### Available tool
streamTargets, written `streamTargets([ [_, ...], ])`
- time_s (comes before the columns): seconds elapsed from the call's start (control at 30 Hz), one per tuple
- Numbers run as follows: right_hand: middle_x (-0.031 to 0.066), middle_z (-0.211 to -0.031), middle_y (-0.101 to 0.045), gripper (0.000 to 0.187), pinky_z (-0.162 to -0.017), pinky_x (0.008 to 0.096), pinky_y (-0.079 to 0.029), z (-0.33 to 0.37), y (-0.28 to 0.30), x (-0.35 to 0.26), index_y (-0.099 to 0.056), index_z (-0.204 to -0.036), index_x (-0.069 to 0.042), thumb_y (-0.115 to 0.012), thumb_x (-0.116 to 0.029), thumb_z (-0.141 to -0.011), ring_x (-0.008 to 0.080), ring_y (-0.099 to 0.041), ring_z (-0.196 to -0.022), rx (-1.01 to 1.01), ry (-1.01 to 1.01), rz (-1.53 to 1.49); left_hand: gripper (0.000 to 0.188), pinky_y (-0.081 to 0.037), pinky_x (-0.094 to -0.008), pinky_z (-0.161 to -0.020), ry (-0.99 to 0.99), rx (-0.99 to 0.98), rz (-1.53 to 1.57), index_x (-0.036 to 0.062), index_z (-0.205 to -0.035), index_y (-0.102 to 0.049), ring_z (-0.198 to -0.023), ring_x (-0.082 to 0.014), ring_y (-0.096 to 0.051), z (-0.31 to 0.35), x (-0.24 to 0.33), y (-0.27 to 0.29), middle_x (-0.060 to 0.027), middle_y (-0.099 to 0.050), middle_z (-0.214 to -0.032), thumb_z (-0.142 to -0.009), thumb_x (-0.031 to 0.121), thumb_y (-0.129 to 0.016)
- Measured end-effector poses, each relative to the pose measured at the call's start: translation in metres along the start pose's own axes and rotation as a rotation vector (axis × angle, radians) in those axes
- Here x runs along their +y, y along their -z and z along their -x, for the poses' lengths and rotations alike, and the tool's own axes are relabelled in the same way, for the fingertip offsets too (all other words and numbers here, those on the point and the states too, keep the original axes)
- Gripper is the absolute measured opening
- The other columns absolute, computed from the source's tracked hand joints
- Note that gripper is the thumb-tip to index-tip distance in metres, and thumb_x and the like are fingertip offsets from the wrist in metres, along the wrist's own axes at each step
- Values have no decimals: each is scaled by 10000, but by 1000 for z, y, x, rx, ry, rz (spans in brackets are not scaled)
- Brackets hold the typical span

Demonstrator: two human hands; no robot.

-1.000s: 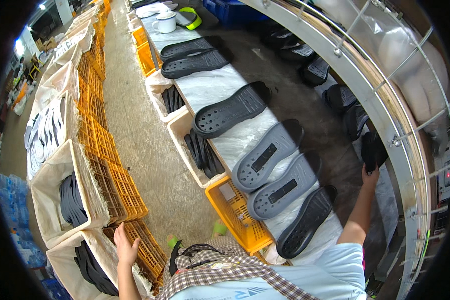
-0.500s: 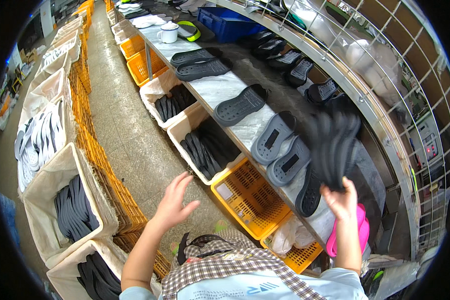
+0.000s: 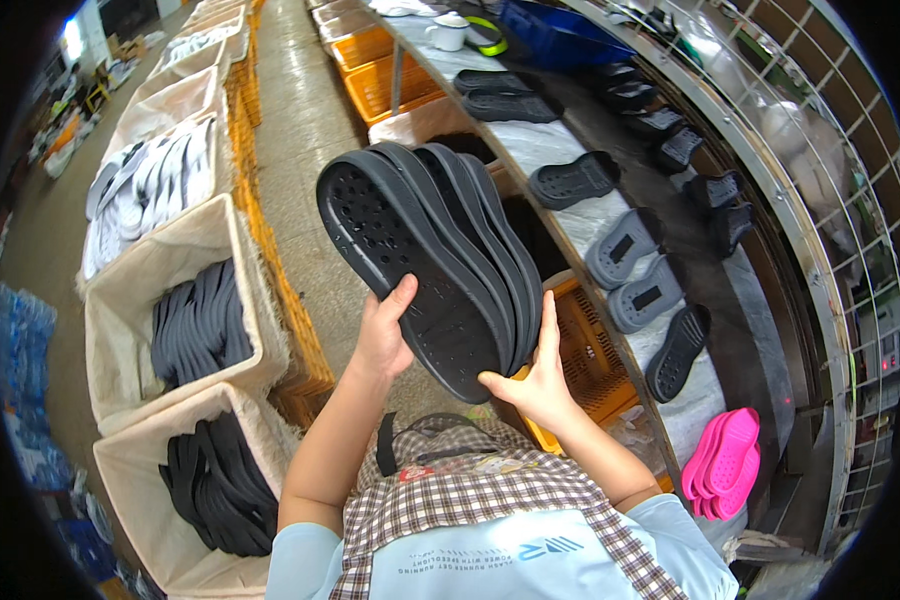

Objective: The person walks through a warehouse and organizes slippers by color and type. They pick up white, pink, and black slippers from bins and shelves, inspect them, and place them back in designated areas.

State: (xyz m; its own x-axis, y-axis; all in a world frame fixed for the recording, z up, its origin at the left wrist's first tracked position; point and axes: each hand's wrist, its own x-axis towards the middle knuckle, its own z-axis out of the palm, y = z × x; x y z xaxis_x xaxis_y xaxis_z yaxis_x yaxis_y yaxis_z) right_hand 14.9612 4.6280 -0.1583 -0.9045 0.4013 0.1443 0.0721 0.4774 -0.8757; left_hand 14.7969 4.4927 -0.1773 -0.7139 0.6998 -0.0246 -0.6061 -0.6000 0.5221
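Both my hands grip a stack of black shoe soles (image 3: 425, 265) in front of my chest, heels and toes lined up and tilted. My left hand (image 3: 385, 330) clasps the near left edge, its thumb on the face of the front sole. At the lower right end my right hand (image 3: 532, 385) presses the stack with thumb and fingers. To the right, a single black sole (image 3: 677, 352) lies on the long bench (image 3: 695, 405). Beyond it are two grey soles with dark inset rectangles (image 3: 642, 292), and farther off more dark soles (image 3: 575, 180).
Left of me stand cloth-lined baskets (image 3: 240, 345) holding grey, black and white soles. Pink soles (image 3: 722, 465) sit at the bench's near end. A wire mesh guard (image 3: 820, 290) curves along the right. Under the bench is an orange crate (image 3: 585, 345); a white mug (image 3: 448, 33) stands farther along.
The stack of black soles, in my right hand over the bench before, is now in front of me. My left hand, open and empty earlier, has closed on it. The view has turned left.
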Motion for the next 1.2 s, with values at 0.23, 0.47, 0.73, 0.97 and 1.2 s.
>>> streamTargets([
  [0.23,78,-1201,-463,545,-988,332,-344,-23,-17,-21,-369,-1218,-53,-623,-380,-865,168,-437,-1138,-113,-35,-741,557,-411,-484,-1006,-38,-148,219,-18,-1312,-402,-1170,-339,-514,28,14,43,-187,-508,-1282,-887,280,-606],
  [0.47,94,-1077,-503,415,-940,340,-402,-32,-26,-44,-397,-1099,-52,-664,-217,-827,165,-502,-1025,-148,-349,-886,601,-357,-478,-1049,61,-159,334,-14,-1352,-363,-1235,-331,-460,50,-2,52,-194,-456,-1344,-926,380,-519],
  [0.73,91,-1056,-510,395,-895,371,-426,-25,-29,-50,-405,-1068,-80,-657,-282,-839,192,-517,-999,-111,-575,-862,558,-351,-487,-1060,145,103,423,1,-1365,-359,-1256,-326,-440,62,-27,67,-183,-428,-1378,-972,392,-418],
  [0.97,103,-1095,-489,406,-900,433,-405,-20,-30,-43,-400,-1083,-90,-630,-330,-850,205,-488,-1052,-119,-599,-815,558,-340,-489,-1064,182,86,446,-1,-1367,-358,-1260,-336,-432,67,-30,72,-186,-427,-1378,-971,386,-422],
  [1.2,150,-1139,-464,472,-931,402,-429,-13,-30,-39,-354,-1130,-59,-631,-309,-842,229,-496,-1083,-135,-477,-847,536,-344,-492,-1058,178,11,457,-10,-1353,-369,-1253,-335,-440,68,-22,70,-187,-444,-1361,-953,327,-485],
])
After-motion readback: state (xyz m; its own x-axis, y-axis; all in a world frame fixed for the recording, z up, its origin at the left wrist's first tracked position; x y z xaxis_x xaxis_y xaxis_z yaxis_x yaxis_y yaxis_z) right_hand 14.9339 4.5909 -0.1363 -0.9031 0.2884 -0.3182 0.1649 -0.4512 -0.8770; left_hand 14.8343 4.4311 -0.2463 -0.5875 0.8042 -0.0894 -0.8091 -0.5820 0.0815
